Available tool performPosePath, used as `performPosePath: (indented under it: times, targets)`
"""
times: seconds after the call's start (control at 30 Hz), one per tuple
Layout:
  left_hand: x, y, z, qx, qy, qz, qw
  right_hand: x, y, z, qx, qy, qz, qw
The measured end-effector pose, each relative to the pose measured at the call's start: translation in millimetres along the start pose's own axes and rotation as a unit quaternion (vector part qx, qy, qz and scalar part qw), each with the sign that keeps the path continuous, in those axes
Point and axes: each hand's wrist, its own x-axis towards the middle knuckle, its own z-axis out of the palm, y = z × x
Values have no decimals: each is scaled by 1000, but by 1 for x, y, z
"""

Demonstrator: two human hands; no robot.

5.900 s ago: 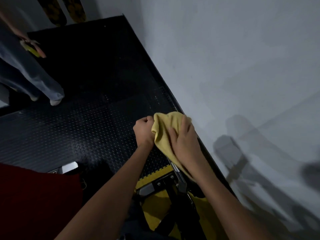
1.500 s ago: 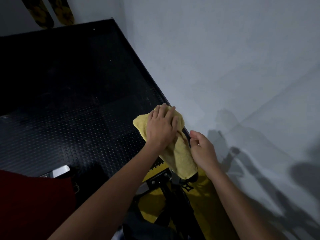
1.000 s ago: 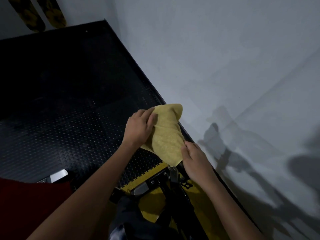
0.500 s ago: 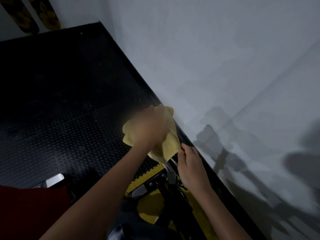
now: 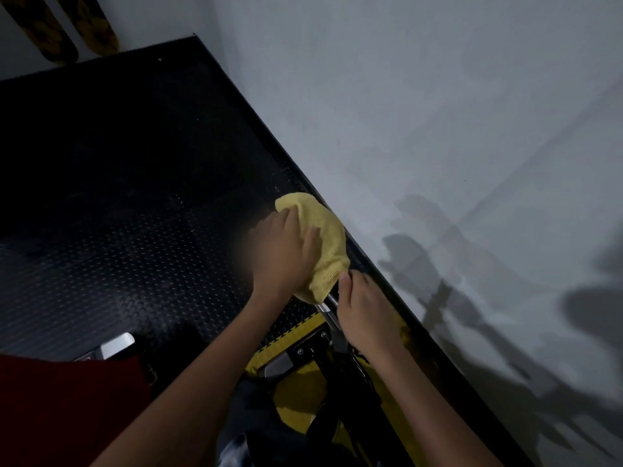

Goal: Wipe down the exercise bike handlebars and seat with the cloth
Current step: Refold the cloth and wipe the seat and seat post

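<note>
A yellow cloth (image 5: 323,237) is wrapped over the top of the exercise bike's handlebar, which it hides. My left hand (image 5: 281,252) grips the cloth from the left side. My right hand (image 5: 362,310) sits just below the cloth, fingers curled around the metal handlebar stem (image 5: 328,310). The bike's black and yellow frame (image 5: 337,375) runs down toward me between my forearms. The seat is out of view.
Black studded rubber flooring (image 5: 118,247) spreads to the left. A grey wall (image 5: 438,129) stands close on the right. A red object (image 5: 67,409) fills the lower left, with a metal part (image 5: 116,343) by it. Two dark yellow-patterned boards (image 5: 67,25) lean at the back.
The other person seen at the far left has left the view. My left hand has taken over the cloth on the handlebar top; my right hand moved down off it to the stem.
</note>
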Motion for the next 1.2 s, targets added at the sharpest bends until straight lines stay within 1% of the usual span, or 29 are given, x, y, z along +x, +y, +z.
performPosePath:
  times: [0.17, 0.23, 0.33, 0.4, 0.5, 0.53, 0.57, 0.6, 0.67, 0.7, 0.77, 0.83, 0.9, 0.93, 1.0, 1.1, 1.17, 1.2]
  targets:
    - [-34, 9, 7, -42, 22, -22, 999, 15, -1, -7, 17, -68, -48, 996]
    - [-35, 11, 8, -45, 22, -22, 999, 18, -1, -8, 35, -79, -58, 995]
    - [-5, 15, 4, 19, 10, -44, 999, 20, -1, -7, 59, -78, -60, 993]
    - [28, 19, 0, 71, -31, -67, 995, 19, -1, -6, 55, -65, -69, 994]
    - [68, 25, -4, 79, -126, -112, 983, 17, 0, -6, 60, -44, -73, 995]
    - [74, 27, -3, 82, -145, -114, 979, 16, 1, -6, 62, -42, -70, 995]
    - [75, 28, -3, 90, -148, -109, 979, 15, 2, -6, 60, -38, -67, 995]
    - [70, 28, -4, 97, -132, -94, 982, 15, 3, -6, 57, -31, -65, 996]
    - [48, 24, -4, 87, -64, -49, 993, 12, 3, -4, 47, -12, -62, 997]
    - [33, 18, -3, 67, -26, -29, 997, 11, 3, -3, 43, 0, -59, 997]
    - [4, 9, 0, 13, 24, -5, 1000, 9, 2, 0, 31, 26, -57, 998]
    - [-21, 5, 4, -18, 52, -8, 998, 9, 3, 2, 18, 47, -67, 996]
    - [-32, 9, 7, -28, 58, -25, 998, 10, 4, 3, 15, 54, -78, 995]
    - [-28, 11, 6, -21, 53, -32, 998, 11, 4, 3, 16, 54, -83, 995]
    - [-4, 15, 3, 28, 25, -48, 998, 13, 4, 3, 13, 55, -91, 994]
    - [47, 22, -4, 92, -67, -83, 990, 15, 4, 3, 15, 48, -92, 994]
    - [73, 26, -6, 92, -138, -106, 980, 15, 4, 1, 18, 37, -85, 996]
    - [81, 27, -5, 87, -159, -113, 977, 15, 4, 0, 17, 32, -82, 996]
